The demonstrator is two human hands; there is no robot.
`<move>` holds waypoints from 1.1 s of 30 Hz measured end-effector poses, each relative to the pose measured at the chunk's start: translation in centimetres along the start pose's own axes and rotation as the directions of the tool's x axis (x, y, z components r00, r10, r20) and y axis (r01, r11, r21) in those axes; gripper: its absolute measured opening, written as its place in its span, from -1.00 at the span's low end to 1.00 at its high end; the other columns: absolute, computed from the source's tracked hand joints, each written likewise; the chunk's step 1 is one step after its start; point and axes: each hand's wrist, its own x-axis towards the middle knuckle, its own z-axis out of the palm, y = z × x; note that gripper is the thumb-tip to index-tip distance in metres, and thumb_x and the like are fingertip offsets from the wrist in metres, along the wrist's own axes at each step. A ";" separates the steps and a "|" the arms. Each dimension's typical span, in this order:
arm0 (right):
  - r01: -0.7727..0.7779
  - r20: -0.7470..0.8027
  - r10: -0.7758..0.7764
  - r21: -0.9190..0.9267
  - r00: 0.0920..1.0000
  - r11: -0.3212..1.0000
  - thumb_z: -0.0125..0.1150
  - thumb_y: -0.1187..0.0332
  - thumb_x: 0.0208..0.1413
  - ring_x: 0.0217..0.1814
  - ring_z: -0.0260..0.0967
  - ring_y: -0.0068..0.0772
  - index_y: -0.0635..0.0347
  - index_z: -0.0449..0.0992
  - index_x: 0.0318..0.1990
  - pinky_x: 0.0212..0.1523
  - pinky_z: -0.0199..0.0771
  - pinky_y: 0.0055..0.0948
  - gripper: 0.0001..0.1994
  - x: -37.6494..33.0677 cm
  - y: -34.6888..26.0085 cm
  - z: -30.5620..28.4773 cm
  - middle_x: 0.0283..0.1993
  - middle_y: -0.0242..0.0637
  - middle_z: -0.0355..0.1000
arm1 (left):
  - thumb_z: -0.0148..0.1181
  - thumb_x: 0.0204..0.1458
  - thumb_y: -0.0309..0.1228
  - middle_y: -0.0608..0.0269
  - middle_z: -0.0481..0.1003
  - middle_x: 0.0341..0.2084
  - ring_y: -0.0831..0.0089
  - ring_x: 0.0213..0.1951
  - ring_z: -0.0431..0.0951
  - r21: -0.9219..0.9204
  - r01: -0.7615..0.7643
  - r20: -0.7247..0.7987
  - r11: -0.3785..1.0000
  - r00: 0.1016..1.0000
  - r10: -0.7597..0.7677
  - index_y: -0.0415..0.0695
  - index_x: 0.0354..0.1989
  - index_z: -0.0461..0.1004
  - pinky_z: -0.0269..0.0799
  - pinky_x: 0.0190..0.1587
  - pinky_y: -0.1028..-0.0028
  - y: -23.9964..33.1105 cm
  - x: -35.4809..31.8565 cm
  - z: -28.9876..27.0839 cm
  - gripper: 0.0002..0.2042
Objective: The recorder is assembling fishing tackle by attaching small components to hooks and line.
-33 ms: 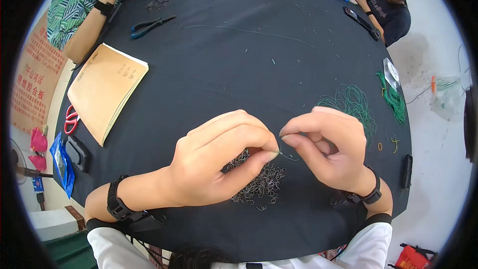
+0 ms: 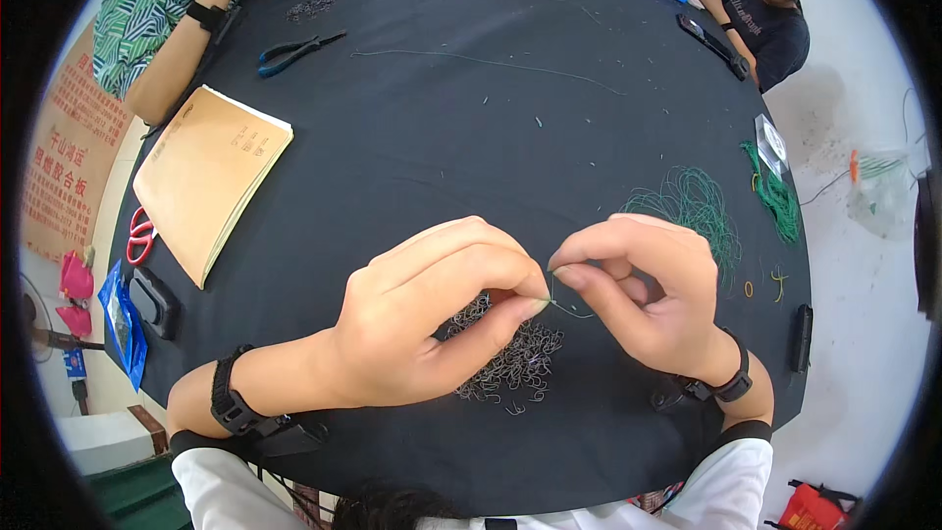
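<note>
The line (image 2: 572, 312) is thin, green and slightly curved, with a loose end. The hooks (image 2: 515, 358) are of dark, shiny metal, small and bent, and they lie tangled in one heap. The table (image 2: 392, 147) has a smooth black cloth with soft folds. The coil (image 2: 702, 206) is a loose, airy nest of green filament, while the skein (image 2: 778, 204) is thicker and denser.

The left hand (image 2: 437, 319) has its grip closed, thumb against forefinger, and the line is pinched at these tips; its end sticks out to the right, under the fingers of the right hand (image 2: 648, 285). The right grip has thumb and forefinger very near to each other, but I cannot tell whether they are closed on the line. The hooks are below the left fingertips, partly hidden by this hand.

The near edge of the table is close to the person's body. Beyond the hands there is a wide stretch of cloth with small scraps. The notebook (image 2: 216, 182) lies well apart at the left, and the skein is near the right edge.
</note>
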 end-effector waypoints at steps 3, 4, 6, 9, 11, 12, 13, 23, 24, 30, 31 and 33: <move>-0.204 0.107 0.182 0.255 0.977 0.945 0.20 0.55 -0.02 -0.66 0.13 -0.74 0.26 0.52 -0.33 -0.63 0.08 -0.65 -0.92 -0.4 0.2 0.3 -0.58 -0.41 0.37 | 0.20 -0.17 -0.72 0.10 0.48 -0.48 0.35 -0.47 0.49 -0.050 0.036 -0.001 0.998 0.999 -0.036 -0.29 -0.40 0.43 0.36 -0.40 0.48 0.0 -0.1 0.0 -0.85; -0.250 0.135 0.216 0.345 0.967 0.905 0.18 0.54 0.02 -0.65 0.13 -0.79 0.26 0.52 -0.31 -0.62 0.07 -0.66 -0.93 -0.5 0.4 0.6 -0.58 -0.41 0.38 | 0.19 -0.17 -0.72 0.10 0.48 -0.48 0.36 -0.46 0.49 -0.064 0.046 -0.001 0.997 0.999 -0.047 -0.28 -0.40 0.43 0.36 -0.40 0.48 0.0 -0.1 0.0 -0.85; -0.261 0.139 0.221 0.446 0.965 0.856 0.17 0.52 0.04 -0.64 0.13 -0.80 0.27 0.52 -0.32 -0.62 0.09 -0.67 -0.94 -0.8 1.0 1.5 -0.59 -0.43 0.38 | 0.17 -0.16 -0.72 0.10 0.48 -0.48 0.37 -0.46 0.49 -0.078 0.068 -0.009 0.995 0.998 -0.069 -0.29 -0.40 0.42 0.36 -0.39 0.49 0.1 -0.1 -0.1 -0.86; -0.239 0.142 0.196 0.427 0.970 0.872 0.17 0.52 0.04 -0.63 0.16 -0.79 0.28 0.53 -0.34 -0.60 0.12 -0.66 -0.95 -0.9 0.6 1.9 -0.60 -0.42 0.39 | 0.17 -0.15 -0.73 0.10 0.48 -0.48 0.39 -0.45 0.48 -0.085 0.094 -0.042 0.992 0.994 -0.098 -0.30 -0.39 0.42 0.37 -0.38 0.50 0.2 -0.3 -0.1 -0.86; -0.179 0.081 0.162 0.317 0.983 0.931 0.22 0.53 -0.03 -0.63 0.26 -0.64 0.25 0.55 -0.38 -0.61 0.18 -0.60 -0.96 -1.0 0.0 2.1 -0.59 -0.34 0.40 | 0.16 -0.15 -0.73 0.09 0.48 -0.48 0.39 -0.45 0.48 -0.061 0.089 -0.056 0.994 0.994 -0.092 -0.31 -0.39 0.42 0.37 -0.38 0.50 0.1 -0.3 0.0 -0.86; -0.093 0.055 0.082 0.258 0.995 0.962 0.24 0.53 -0.05 -0.64 0.27 -0.57 0.24 0.55 -0.38 -0.62 0.19 -0.58 -0.94 -0.9 -0.1 2.1 -0.61 -0.33 0.39 | 0.16 -0.15 -0.74 0.08 0.48 -0.48 0.38 -0.45 0.49 -0.037 0.074 -0.056 0.997 0.996 -0.076 -0.31 -0.39 0.42 0.38 -0.39 0.51 0.0 -0.3 -0.1 -0.86; -0.006 0.034 0.000 0.197 0.999 0.980 0.25 0.53 -0.08 -0.64 0.28 -0.51 0.23 0.55 -0.37 -0.62 0.20 -0.56 -0.92 -0.9 0.0 2.1 -0.62 -0.31 0.37 | 0.16 -0.16 -0.74 0.08 0.48 -0.48 0.38 -0.46 0.49 -0.012 0.061 -0.055 0.998 0.997 -0.062 -0.31 -0.39 0.42 0.38 -0.39 0.51 0.0 -0.3 -0.1 -0.86; 0.329 -0.043 -0.359 -0.313 0.932 0.891 0.25 0.55 -0.44 -0.69 0.17 -0.50 0.26 0.53 -0.40 -0.72 0.14 -0.58 -0.73 -1.4 -1.5 1.8 -0.65 -0.44 0.20 | 0.22 -0.32 -0.77 0.06 0.46 -0.53 0.30 -0.53 0.48 0.190 -0.147 -0.070 0.971 0.984 0.163 -0.34 -0.44 0.45 0.40 -0.48 0.45 -0.8 -0.1 0.7 -0.80; 0.345 -0.070 -0.387 -0.331 0.919 0.878 0.24 0.54 -0.46 -0.69 0.16 -0.51 0.28 0.54 -0.40 -0.73 0.14 -0.60 -0.71 -1.5 -1.6 1.6 -0.65 -0.45 0.19 | 0.23 -0.33 -0.77 0.06 0.46 -0.53 0.29 -0.54 0.47 0.177 -0.158 -0.065 0.971 0.983 0.172 -0.34 -0.44 0.45 0.39 -0.49 0.45 -0.8 -0.1 0.8 -0.79; 0.326 -0.101 -0.386 -0.369 0.917 0.870 0.28 0.57 -0.47 -0.69 0.16 -0.47 0.31 0.54 -0.37 -0.72 0.16 -0.54 -0.68 -0.8 -0.6 0.6 -0.65 -0.40 0.20 | 0.25 -0.36 -0.75 0.06 0.46 -0.55 0.28 -0.56 0.46 0.147 -0.216 -0.030 0.965 0.975 0.222 -0.35 -0.45 0.45 0.38 -0.53 0.45 -0.9 -0.4 0.9 -0.79; 0.285 -0.102 -0.342 -0.363 0.934 0.887 0.30 0.60 -0.41 -0.69 0.18 -0.46 0.30 0.54 -0.36 -0.70 0.17 -0.52 -0.71 -0.6 -0.9 0.5 -0.65 -0.37 0.23 | 0.26 -0.36 -0.75 0.06 0.46 -0.55 0.28 -0.56 0.46 0.147 -0.223 -0.026 0.964 0.973 0.229 -0.35 -0.45 0.45 0.38 -0.53 0.45 -0.8 -0.4 0.8 -0.79; 0.267 -0.129 -0.316 -0.303 0.940 0.915 0.29 0.61 -0.35 -0.69 0.20 -0.44 0.28 0.54 -0.37 -0.69 0.18 -0.52 -0.75 -0.4 -0.4 0.8 -0.65 -0.36 0.25 | 0.26 -0.35 -0.74 0.06 0.46 -0.55 0.28 -0.56 0.46 0.154 -0.231 -0.008 0.961 0.972 0.235 -0.35 -0.44 0.45 0.38 -0.53 0.45 -0.4 -0.3 0.5 -0.78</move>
